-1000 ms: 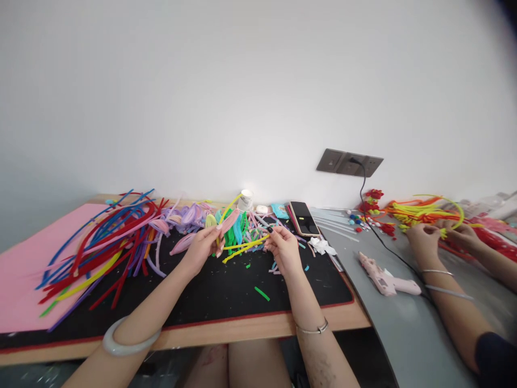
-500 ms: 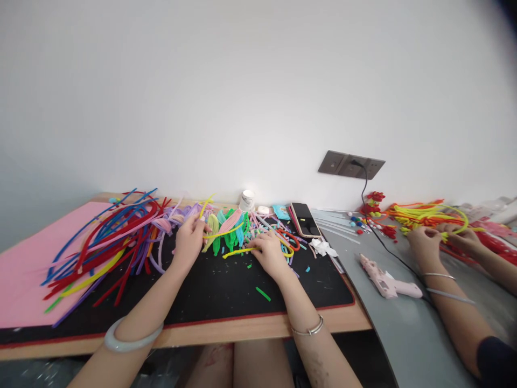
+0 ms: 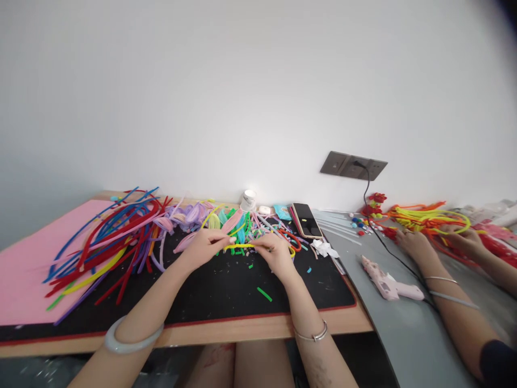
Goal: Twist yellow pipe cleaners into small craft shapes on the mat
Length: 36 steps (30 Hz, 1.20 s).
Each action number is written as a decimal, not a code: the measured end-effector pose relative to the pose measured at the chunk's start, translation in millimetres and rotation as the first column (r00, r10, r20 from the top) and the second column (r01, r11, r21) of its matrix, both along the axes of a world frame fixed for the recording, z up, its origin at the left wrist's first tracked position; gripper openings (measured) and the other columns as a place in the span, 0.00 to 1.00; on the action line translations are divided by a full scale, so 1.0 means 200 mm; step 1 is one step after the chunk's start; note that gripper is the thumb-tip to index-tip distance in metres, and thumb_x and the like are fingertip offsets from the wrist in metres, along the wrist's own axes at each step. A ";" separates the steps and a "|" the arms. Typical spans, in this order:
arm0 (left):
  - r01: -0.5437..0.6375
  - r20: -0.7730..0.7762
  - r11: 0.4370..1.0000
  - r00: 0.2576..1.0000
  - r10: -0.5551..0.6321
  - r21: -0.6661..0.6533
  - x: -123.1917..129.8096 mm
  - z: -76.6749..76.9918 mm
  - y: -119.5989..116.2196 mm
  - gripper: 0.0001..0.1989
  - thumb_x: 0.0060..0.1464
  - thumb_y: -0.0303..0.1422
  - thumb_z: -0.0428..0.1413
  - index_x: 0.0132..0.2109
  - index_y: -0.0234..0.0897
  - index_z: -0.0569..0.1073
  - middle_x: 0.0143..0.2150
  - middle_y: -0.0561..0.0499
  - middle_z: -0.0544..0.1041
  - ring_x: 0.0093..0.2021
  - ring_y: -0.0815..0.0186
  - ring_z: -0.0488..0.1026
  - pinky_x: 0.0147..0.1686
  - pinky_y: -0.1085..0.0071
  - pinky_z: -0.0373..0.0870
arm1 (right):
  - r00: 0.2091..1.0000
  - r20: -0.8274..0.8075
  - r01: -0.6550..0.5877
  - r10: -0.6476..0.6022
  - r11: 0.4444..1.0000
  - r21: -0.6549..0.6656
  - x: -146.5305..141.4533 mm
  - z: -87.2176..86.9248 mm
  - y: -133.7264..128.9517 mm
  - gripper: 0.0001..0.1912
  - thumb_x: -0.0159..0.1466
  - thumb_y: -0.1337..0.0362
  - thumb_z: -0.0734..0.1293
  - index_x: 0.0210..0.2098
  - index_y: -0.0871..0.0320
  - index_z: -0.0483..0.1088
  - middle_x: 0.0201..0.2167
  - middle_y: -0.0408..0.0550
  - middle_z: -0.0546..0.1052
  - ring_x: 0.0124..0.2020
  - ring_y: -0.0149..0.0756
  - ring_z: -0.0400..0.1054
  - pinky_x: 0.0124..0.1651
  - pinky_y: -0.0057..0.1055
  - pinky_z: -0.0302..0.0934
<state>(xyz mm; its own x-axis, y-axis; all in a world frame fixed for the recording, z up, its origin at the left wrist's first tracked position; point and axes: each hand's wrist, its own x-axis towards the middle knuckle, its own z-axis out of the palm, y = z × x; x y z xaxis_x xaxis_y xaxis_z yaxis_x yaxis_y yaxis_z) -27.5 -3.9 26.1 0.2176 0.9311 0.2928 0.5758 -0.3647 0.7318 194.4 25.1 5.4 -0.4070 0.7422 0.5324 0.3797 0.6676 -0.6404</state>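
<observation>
The black mat lay beneath the left hand and right hand, both pinching a yellow fuzzy stem stretched between them over the mat's far part, with a short green scrap lying nearer its front edge.

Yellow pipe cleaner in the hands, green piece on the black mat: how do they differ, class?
The yellow pipe cleaner is held between the left hand and right hand; the green piece lies loose on the black mat. The yellow pipe cleaner's stretch between the hands runs nearly level; the green piece slants. Both are thin.
</observation>
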 end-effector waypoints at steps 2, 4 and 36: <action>0.097 0.028 0.985 0.995 -0.094 -0.146 0.02 0.00 0.00 0.19 0.51 0.42 0.50 0.20 0.34 0.68 0.18 0.56 0.63 0.22 0.72 0.60 0.24 0.76 0.55 | 0.999 0.031 0.015 -0.015 1.000 0.007 -0.01 0.01 -0.01 0.08 0.57 0.70 0.66 0.33 0.55 0.77 0.28 0.46 0.75 0.32 0.34 0.67 0.38 0.31 0.61; 0.148 0.082 0.946 0.988 -0.129 -0.288 0.03 0.00 0.00 0.18 0.49 0.44 0.52 0.23 0.34 0.70 0.18 0.57 0.63 0.20 0.73 0.57 0.21 0.76 0.52 | 0.997 0.062 0.055 -0.056 0.998 0.019 -0.01 0.01 -0.02 0.08 0.56 0.70 0.67 0.32 0.55 0.77 0.26 0.47 0.74 0.32 0.35 0.66 0.36 0.31 0.61; 0.346 0.286 0.793 0.931 -0.226 -0.501 0.04 -0.08 -0.01 0.15 0.50 0.42 0.53 0.26 0.33 0.68 0.15 0.56 0.67 0.15 0.73 0.63 0.18 0.78 0.60 | 0.991 -0.026 -0.124 0.129 0.856 -0.501 -0.04 0.00 -0.05 0.06 0.56 0.67 0.63 0.30 0.62 0.72 0.21 0.42 0.72 0.17 0.25 0.59 0.21 0.22 0.52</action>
<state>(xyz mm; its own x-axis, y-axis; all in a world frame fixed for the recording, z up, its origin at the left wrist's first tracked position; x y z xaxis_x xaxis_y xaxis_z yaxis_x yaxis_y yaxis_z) -19.3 -6.3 10.8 0.4916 0.8550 -0.1653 0.3265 -0.0051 0.9452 186.9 14.4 5.0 -0.5184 0.8494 0.0988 0.3208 0.3003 -0.8983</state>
